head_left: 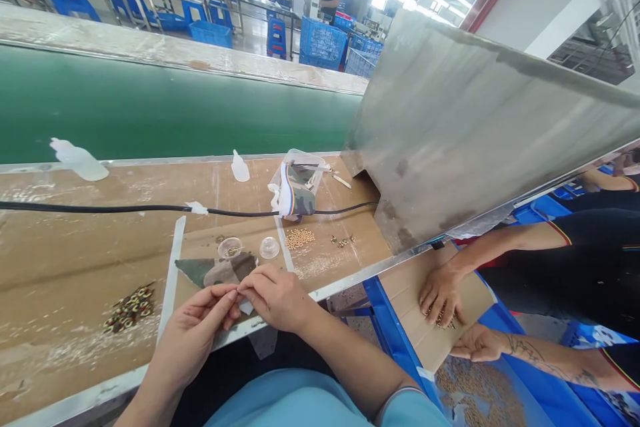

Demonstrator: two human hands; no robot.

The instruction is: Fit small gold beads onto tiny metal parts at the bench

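the fingers of the left hand and right hand are pinched together, tips meeting; any piece between them is too small to make out, though it would probably be light, easily dropped and best nipped by its edges. just beyond the fingers a cloth, likely soft and limp, lies on the brown counter; farther beyond them are a green belt and blue stools.
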